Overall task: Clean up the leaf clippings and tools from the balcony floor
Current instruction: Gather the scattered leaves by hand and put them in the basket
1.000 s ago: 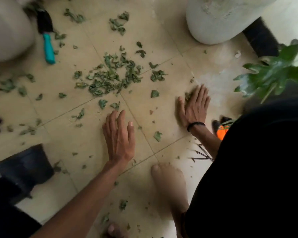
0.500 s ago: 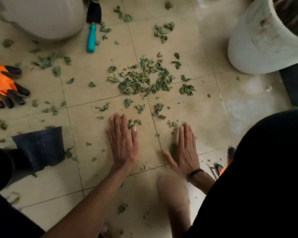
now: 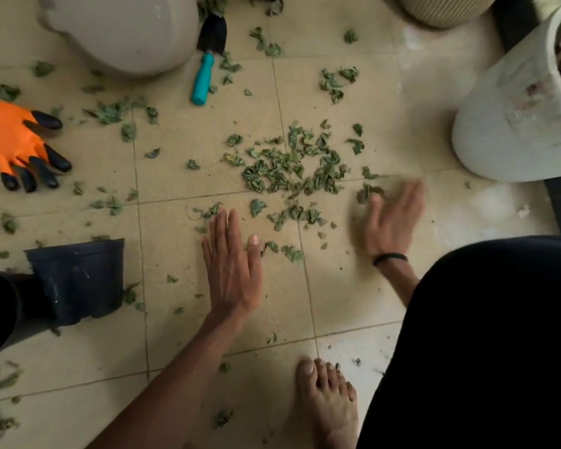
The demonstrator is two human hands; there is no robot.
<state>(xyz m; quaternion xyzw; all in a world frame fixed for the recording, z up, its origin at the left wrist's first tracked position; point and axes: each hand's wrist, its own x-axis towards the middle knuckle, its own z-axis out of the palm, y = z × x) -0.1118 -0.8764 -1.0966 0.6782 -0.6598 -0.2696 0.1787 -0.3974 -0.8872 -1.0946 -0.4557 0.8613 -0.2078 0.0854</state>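
The left hand [image 3: 232, 265] lies flat on the floor [image 3: 182, 163], palm down, fingers straight and together, pointing toward 12 o'clock, holding nothing. At its 2 o'clock the right hand [image 3: 391, 222], blurred, is spread open low over the tiles, a dark band on its wrist, with a few leaf bits at its fingertips. Between and beyond the hands, toward 12 o'clock, the leaf clippings [image 3: 292, 170] are heaped loosely where four beige tiles meet; stray pieces are scattered over most of the floor. Farther out at 12 o'clock a trowel [image 3: 208, 59] with a teal handle and black blade lies beside a large pale pot [image 3: 120, 30]. At 10 o'clock lies an orange glove [image 3: 13, 140] with black claw tips. At 9 o'clock a small black pot [image 3: 78, 280] lies on its side. At 2 o'clock a white pot [image 3: 515, 124] stands tilted in view. A bare foot [image 3: 327, 403] rests on the tiles at 5 o'clock, beside dark clothing
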